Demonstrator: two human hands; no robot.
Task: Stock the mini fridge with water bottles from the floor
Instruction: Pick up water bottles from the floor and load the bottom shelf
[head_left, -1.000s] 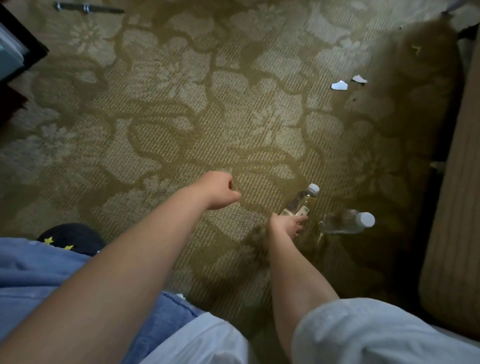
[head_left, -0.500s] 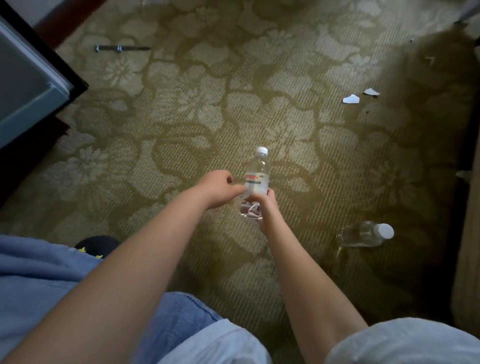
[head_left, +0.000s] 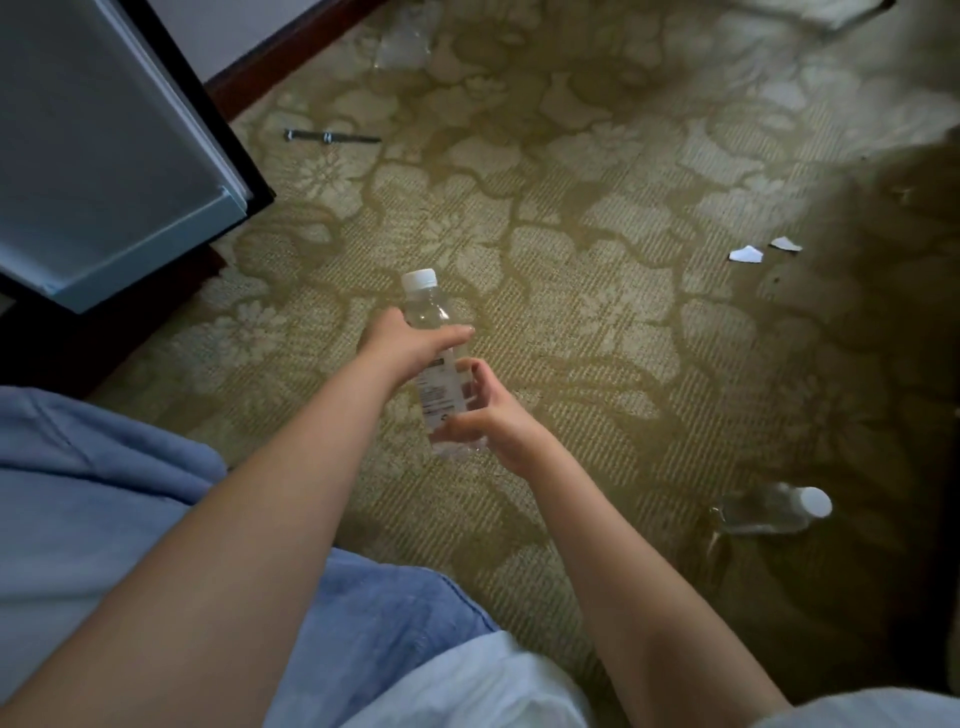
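While you look down, the olive-green carpet with its pale flower pattern (head_left: 597, 218) fills most of your view. At ten o'clock stands the mini fridge door with a grey inner panel and black edge (head_left: 104, 156), swung open over the carpet. Your blue denim trousers (head_left: 93, 483) take up the eight o'clock corner, with white cloth at six o'clock. Both bare forearms reach out from the bottom edge and meet near the centre. Your left hand (head_left: 410, 345) grips the upper body of the clear plastic water bottle with a white cap and printed label (head_left: 439, 387), thumb laid across the front just below the shoulder. Your right hand (head_left: 493, 415) holds the lower end, with thumb and fingers curled round the base. That bottle is held between your two hands, just toward nine o'clock of centre, with its cap pointing to twelve o'clock. A second clear bottle with a white cap (head_left: 769, 512) lies on its side on the carpet at four o'clock, well apart from your hands. A thin dark metal rod (head_left: 332, 137) lies at eleven o'clock near the fridge door, and two small white paper scraps (head_left: 746, 253) sit at two o'clock.
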